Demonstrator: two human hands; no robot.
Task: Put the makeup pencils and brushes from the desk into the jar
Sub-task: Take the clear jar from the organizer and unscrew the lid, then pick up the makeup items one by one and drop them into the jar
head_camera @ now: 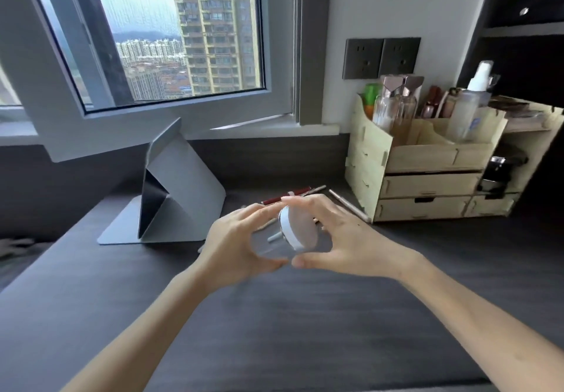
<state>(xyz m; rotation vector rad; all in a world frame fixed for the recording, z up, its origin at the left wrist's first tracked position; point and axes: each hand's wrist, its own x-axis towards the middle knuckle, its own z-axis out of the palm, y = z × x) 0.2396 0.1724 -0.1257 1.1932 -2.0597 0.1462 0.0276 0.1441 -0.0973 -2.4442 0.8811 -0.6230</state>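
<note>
The dark grey wood-grain desk [305, 315] spreads across the lower view, under a white-framed window [171, 55]. At its right rear stands a pale wooden drawer organiser [427, 178] holding bottles, and at the left rear a grey folded tablet stand [177, 196]. Above the middle of the desk both hands meet around a clear glass jar [274, 246] held on its side, blurred. The left hand [235, 248] cups the jar body with fingers curled round it. The right hand [345, 239] wraps its spread fingers around the round white lid [297, 228] at the jar's mouth. Behind the hands lie the makeup pencils on the desk: a dark red pencil [287, 195] and a slim beige pencil [348, 205] near the organiser
</note>
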